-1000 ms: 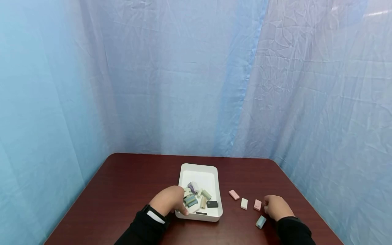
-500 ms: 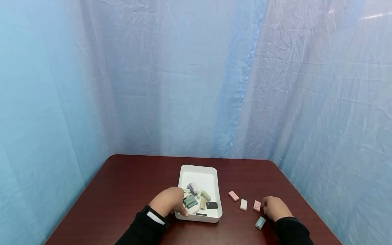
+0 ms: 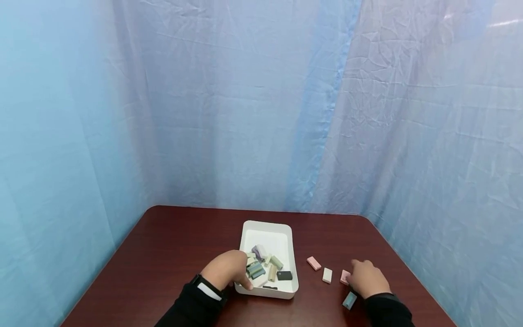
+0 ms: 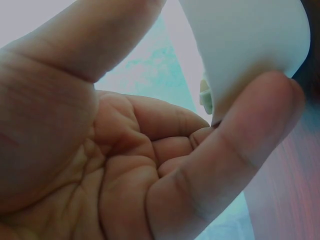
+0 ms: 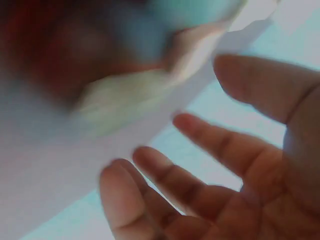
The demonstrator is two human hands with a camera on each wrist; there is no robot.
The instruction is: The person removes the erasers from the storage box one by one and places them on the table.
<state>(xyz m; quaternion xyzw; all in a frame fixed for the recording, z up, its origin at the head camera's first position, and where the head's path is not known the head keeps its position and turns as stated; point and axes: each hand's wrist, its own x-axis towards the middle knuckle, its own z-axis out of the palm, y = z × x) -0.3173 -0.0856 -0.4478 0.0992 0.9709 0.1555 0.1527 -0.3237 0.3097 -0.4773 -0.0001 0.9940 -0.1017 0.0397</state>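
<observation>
Blue curtains back the table (image 3: 171, 254); left hand (image 3: 226, 269) grips the white tray (image 3: 267, 236), right hand (image 3: 366, 278) hovers open-fingered beside a pink block (image 3: 344, 276).

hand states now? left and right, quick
Left hand: grips the near-left corner of the white tray.
Right hand: open, fingers spread, holding nothing, over the pink block.

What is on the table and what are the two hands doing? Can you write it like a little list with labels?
Table: dark red wood
Tray: white, holding a heap of small coloured blocks
Left hand: grips the tray's near left corner
Right hand: fingers spread, over the blocks lying on the table
Loose blocks: pink block, cream block, second pink block partly under the hand, blue-green block
Backdrop: blue curtain
</observation>
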